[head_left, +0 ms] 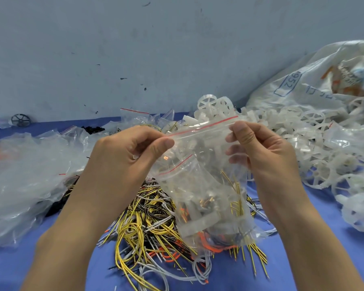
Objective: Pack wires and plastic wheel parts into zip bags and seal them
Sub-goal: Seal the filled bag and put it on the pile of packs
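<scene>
Hanging between both hands: zip bag

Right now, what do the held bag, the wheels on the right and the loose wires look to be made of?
The zip bag, pinched at its top by the left hand and right hand, looks like thin clear glossy plastic film: it creases and its contents show through. The wheels look like moulded translucent white plastic, matt. The wires seem plastic-sheathed, smooth yellow, white and black; their cores are not visible.
</scene>
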